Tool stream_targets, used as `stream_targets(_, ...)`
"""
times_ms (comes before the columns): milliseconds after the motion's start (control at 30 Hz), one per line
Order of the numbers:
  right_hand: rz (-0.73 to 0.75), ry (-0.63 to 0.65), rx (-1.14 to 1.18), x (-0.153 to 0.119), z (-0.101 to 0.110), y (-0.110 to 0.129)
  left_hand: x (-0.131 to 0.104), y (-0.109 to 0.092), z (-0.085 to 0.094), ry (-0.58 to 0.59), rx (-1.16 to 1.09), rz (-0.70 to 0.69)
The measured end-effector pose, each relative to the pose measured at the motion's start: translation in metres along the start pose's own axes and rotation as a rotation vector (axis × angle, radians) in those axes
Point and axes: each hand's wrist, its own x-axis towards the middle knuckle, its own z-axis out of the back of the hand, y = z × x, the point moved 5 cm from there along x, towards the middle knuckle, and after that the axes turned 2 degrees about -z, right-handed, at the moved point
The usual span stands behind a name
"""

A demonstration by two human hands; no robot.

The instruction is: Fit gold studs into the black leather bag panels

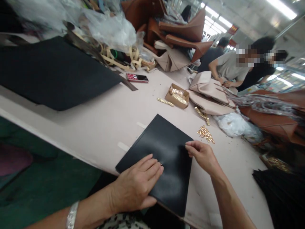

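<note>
A black leather-like panel (166,143) lies at an angle on the table's front edge. My left hand (140,179) rests on it with fingers stretched out. A tiny shiny spot shows on the panel by those fingertips. At the panel's right edge my right hand (201,154) is pinched, thumb against forefinger. What sits between those fingertips, if anything, is too small to make out. Just beyond the right hand lies a loose pile of small gold metal pieces (205,134).
A small cardboard box (179,101) holds gold pieces, with gold strips (202,115) near it. A phone (137,78) lies farther back. A large black sheet (54,73) covers the left. Brown bags (181,31) are piled behind; a co-worker (230,65) is at right.
</note>
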Motion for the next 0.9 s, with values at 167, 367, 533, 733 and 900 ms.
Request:
stream_targets(167,0.155,0.305,-0.01,-0.056,-0.065,0.055,-0.003,-0.002,-0.001,-0.08,0.048,-0.042)
stream_targets(367,0.227,0.333,-0.192,-0.06,-0.072,0.081,-0.003,-0.003,-0.001,-0.071,0.043,-0.043)
stream_targets(533,0.12,0.377,-0.232,-0.053,-0.074,0.082,-0.004,-0.003,-0.001,-0.09,0.03,-0.026)
stream_targets(733,0.03,0.453,-0.293,-0.045,-0.076,0.085,-0.004,-0.003,-0.002,-0.09,0.029,-0.035)
stream_targets(900,-0.002,0.508,-0.29,-0.044,-0.076,0.085,-0.005,-0.002,-0.001,-0.102,0.03,-0.048)
